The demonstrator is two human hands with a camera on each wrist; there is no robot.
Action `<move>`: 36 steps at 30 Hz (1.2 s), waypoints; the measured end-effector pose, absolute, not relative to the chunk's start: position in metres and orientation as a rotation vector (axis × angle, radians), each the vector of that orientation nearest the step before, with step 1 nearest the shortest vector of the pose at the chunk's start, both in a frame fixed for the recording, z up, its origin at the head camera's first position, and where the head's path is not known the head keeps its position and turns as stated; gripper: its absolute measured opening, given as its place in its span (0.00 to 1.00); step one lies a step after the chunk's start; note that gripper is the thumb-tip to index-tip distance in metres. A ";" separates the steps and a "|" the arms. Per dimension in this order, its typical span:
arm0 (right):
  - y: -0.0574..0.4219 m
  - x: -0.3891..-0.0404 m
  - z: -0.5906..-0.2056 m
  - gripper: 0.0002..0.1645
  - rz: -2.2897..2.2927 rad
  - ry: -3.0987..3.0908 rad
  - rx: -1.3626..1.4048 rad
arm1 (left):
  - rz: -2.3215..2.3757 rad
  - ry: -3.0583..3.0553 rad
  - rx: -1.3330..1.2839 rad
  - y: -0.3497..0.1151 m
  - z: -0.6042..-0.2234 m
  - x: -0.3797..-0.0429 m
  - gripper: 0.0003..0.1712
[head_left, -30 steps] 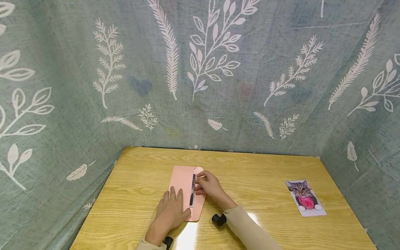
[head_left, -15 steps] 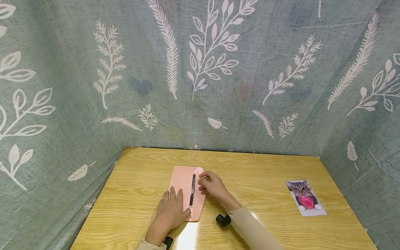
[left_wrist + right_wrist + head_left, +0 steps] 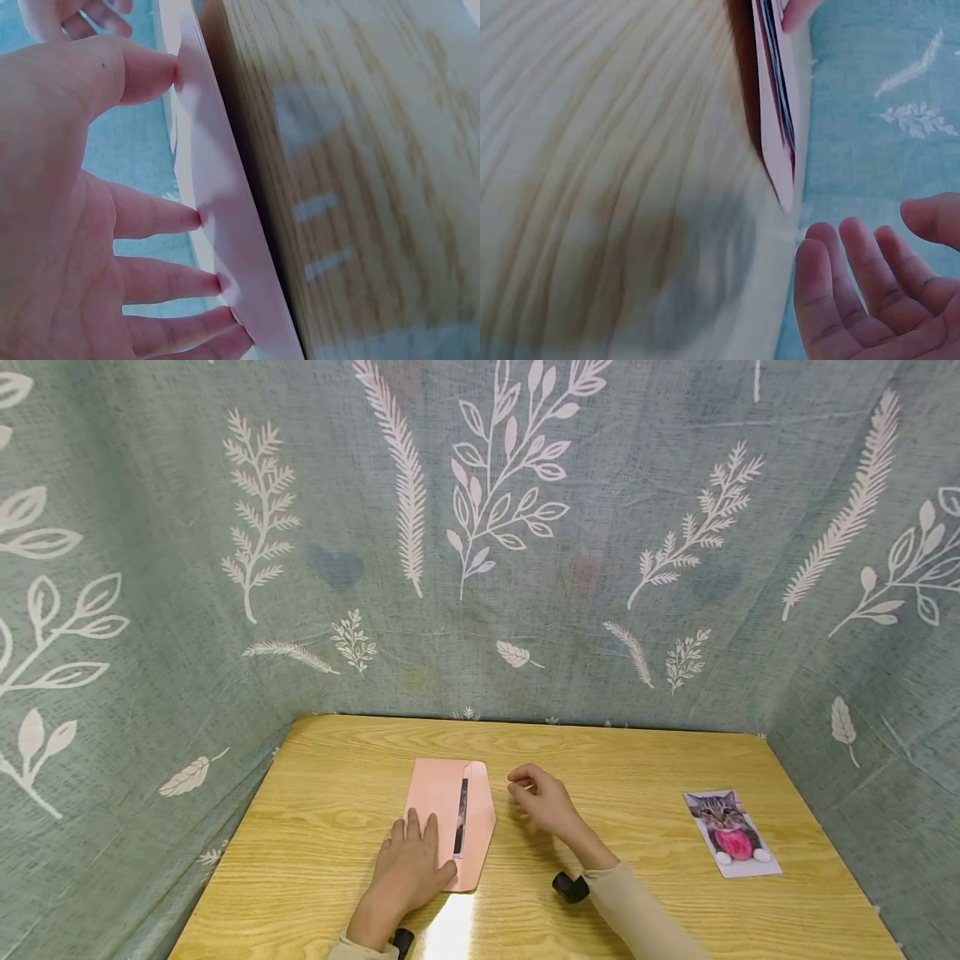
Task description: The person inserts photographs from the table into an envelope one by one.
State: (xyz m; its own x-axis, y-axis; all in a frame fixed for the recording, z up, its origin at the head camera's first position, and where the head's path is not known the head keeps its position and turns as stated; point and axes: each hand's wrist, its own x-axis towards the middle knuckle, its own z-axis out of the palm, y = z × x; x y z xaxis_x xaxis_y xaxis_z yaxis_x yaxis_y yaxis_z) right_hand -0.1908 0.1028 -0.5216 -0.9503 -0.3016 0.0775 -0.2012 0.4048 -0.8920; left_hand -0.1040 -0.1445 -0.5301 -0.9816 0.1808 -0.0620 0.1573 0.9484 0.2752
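Observation:
A pink envelope lies flat on the wooden table with its pointed flap unfolded to the right. A dark strip of a photo shows at the envelope's mouth; the rest is hidden inside. My left hand rests on the envelope's lower left part, fingers spread, and in the left wrist view its fingertips press on the pink paper. To the right of the flap, my right hand is raised over the table with relaxed fingers and holds nothing. In the right wrist view its fingers are apart from the envelope.
A photo of a cat with a pink heart lies face up on the right side of the wooden table. A grey-green curtain with white leaf prints hangs behind the table and along both sides.
My right hand has moved off the envelope's mouth and away to the right. The left hand and the envelope have stayed in place.

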 end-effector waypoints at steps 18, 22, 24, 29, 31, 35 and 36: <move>0.187 -0.186 -0.504 0.13 -1.412 2.852 -0.337 | 0.423 3.025 0.287 -0.143 -0.528 -0.104 0.46; 0.206 -0.187 -0.505 0.14 -1.400 2.895 -0.323 | 0.420 3.022 0.286 -0.142 -0.527 -0.104 0.46; 0.216 -0.187 -0.506 0.15 -1.381 2.927 -0.317 | 0.422 3.020 0.286 -0.142 -0.528 -0.105 0.46; 0.243 -0.187 -0.511 0.18 -1.339 3.013 -0.323 | 0.408 3.016 0.278 -0.142 -0.529 -0.106 0.46; 0.254 -0.187 -0.512 0.19 -1.317 3.046 -0.318 | 0.411 3.013 0.277 -0.142 -0.529 -0.106 0.47; 0.274 -0.184 -0.514 0.20 -1.270 3.085 -0.271 | 0.416 3.007 0.269 -0.141 -0.528 -0.106 0.47; 0.279 -0.184 -0.514 0.20 -1.258 3.094 -0.257 | 0.418 3.005 0.269 -0.142 -0.528 -0.106 0.47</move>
State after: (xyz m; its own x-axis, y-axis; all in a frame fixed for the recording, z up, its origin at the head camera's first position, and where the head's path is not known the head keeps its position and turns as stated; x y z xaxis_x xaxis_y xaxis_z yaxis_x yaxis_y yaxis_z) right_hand -0.1836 0.2791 -0.5144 -0.9667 -0.0625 0.2482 -0.2180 0.7093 -0.6703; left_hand -0.1058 -0.1416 -0.5280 -0.9799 0.1868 -0.0697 0.1607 0.9468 0.2788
